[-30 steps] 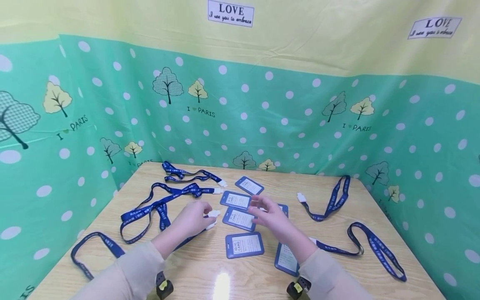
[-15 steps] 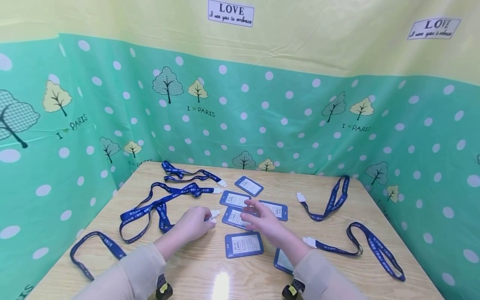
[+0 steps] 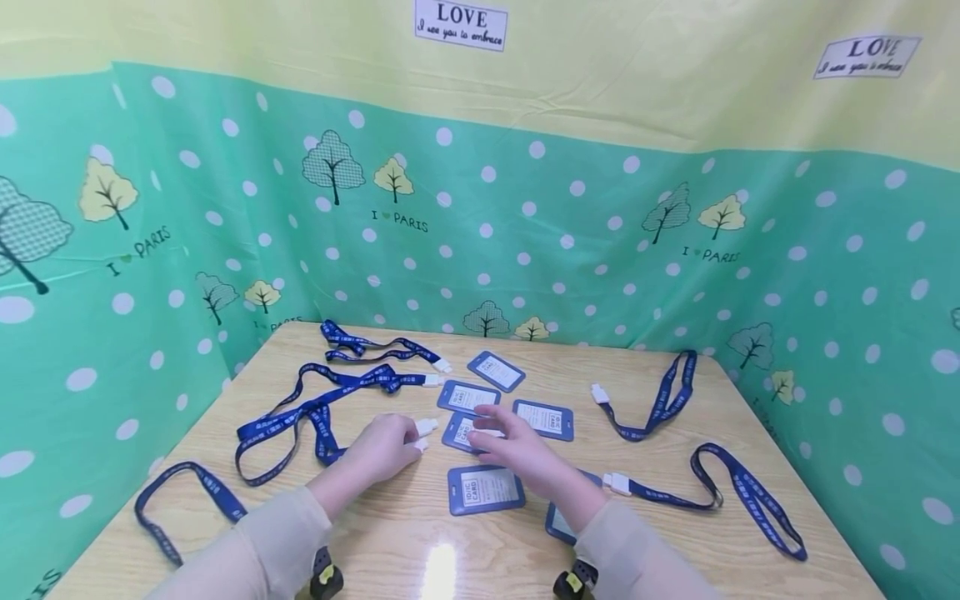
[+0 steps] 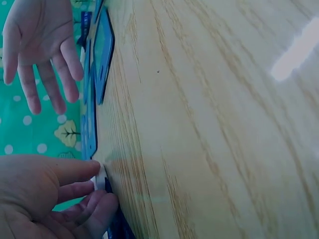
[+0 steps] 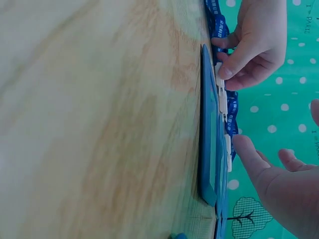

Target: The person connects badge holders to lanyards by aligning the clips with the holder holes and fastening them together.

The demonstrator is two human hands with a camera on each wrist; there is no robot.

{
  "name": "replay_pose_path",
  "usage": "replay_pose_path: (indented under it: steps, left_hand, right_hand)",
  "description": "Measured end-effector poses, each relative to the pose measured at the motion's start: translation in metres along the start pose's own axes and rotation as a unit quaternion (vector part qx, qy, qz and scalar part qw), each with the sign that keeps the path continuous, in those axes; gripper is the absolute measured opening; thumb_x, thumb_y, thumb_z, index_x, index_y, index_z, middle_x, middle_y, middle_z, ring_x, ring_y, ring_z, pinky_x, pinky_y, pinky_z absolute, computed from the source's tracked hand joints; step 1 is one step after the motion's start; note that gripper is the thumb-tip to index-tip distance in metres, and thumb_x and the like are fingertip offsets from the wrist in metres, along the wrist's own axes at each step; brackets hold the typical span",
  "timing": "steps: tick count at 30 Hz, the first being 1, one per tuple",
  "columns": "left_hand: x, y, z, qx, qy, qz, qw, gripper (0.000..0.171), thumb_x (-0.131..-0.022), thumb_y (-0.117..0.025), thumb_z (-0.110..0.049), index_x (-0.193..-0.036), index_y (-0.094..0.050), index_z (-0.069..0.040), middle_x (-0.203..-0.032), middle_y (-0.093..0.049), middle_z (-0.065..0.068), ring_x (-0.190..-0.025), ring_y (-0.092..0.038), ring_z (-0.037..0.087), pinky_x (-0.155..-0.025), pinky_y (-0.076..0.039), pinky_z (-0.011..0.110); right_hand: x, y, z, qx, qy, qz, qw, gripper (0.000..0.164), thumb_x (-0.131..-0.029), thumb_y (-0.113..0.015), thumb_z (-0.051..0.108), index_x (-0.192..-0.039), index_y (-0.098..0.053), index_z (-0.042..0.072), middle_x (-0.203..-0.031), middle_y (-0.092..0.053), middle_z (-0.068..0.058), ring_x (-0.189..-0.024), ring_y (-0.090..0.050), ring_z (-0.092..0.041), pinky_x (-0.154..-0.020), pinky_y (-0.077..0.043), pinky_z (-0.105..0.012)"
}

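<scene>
My left hand (image 3: pixel 382 450) is low over the table, left of the badge holders. Its thumb and fingers pinch a blue lanyard by its white clip (image 4: pixel 100 180); the strap runs down under the hand in the left wrist view. A second white end piece shows close to it in the head view. My right hand (image 3: pixel 517 454) hovers with spread, loosely bent fingers and holds nothing. Beneath its fingertips lies a blue badge holder (image 3: pixel 456 432), partly covered. Another badge holder (image 3: pixel 487 492) lies nearer me, and one (image 3: pixel 558 525) is half hidden by the right wrist.
More badge holders lie behind and beside the right hand, including one at the back (image 3: pixel 497 372) and one on the right (image 3: pixel 546 420). Lanyards (image 3: pixel 300 412) spread over the left side. Two others (image 3: pixel 667 400) lie at right. A patterned curtain (image 3: pixel 525 233) encloses the table (image 3: pixel 390 542).
My right hand has moved left over the badge holders, uncovering the right-hand one. The left hand has shifted slightly, still pinching the lanyard's clip.
</scene>
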State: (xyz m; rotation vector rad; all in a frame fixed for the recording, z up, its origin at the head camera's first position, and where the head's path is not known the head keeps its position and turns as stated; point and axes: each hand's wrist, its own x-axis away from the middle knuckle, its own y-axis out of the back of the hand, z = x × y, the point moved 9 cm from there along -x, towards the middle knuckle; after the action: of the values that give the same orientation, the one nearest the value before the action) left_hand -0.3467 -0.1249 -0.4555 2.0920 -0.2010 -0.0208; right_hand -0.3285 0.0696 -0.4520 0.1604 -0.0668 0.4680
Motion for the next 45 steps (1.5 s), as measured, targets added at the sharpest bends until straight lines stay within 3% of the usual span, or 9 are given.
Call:
replay_pose_path:
  steps: [11,29,35,45]
  left_hand:
    - [0.001,0.0,0.0,-0.01,0.003,0.001,0.9999,0.012,-0.087,-0.079,-0.016,-0.097,-0.075,-0.011,-0.091,-0.069,0.002,-0.076,-0.059,0.016,-0.076,-0.055,0.038]
    - [0.002,0.0,-0.001,-0.027,-0.009,0.0,0.9996,0.007,-0.086,-0.081,-0.018,-0.091,-0.078,-0.014,-0.091,-0.071,0.0,-0.077,-0.061,0.015,-0.082,-0.056,0.042]
    - [0.005,0.001,-0.002,-0.032,-0.015,-0.003,0.9994,0.007,-0.085,-0.082,-0.018,-0.081,-0.076,-0.017,-0.084,-0.07,-0.003,-0.074,-0.06,0.014,-0.078,-0.056,0.04]
    - [0.008,-0.001,-0.004,-0.046,-0.03,-0.001,0.9985,0.009,-0.084,-0.082,-0.018,-0.079,-0.075,-0.019,-0.08,-0.068,-0.005,-0.071,-0.059,0.012,-0.077,-0.056,0.038]
  right_hand:
    - [0.0,-0.004,0.003,0.006,0.01,-0.001,1.0,0.066,-0.101,-0.066,0.03,-0.155,-0.037,0.006,-0.152,-0.043,-0.022,-0.128,-0.056,-0.035,-0.1,-0.053,-0.049]
    - [0.003,0.003,0.003,0.012,-0.003,-0.006,1.0,0.066,-0.098,-0.068,0.038,-0.153,-0.041,0.013,-0.153,-0.043,-0.02,-0.131,-0.053,-0.034,-0.102,-0.052,-0.044]
    - [0.005,0.006,0.003,0.056,-0.003,-0.008,0.998,0.064,-0.099,-0.068,0.038,-0.153,-0.042,0.017,-0.152,-0.046,-0.017,-0.128,-0.056,-0.032,-0.1,-0.054,-0.042]
    - [0.011,0.01,0.008,0.119,0.006,-0.006,0.993,0.066,-0.097,-0.069,0.043,-0.152,-0.044,0.017,-0.149,-0.05,-0.011,-0.129,-0.055,-0.032,-0.103,-0.05,-0.051]
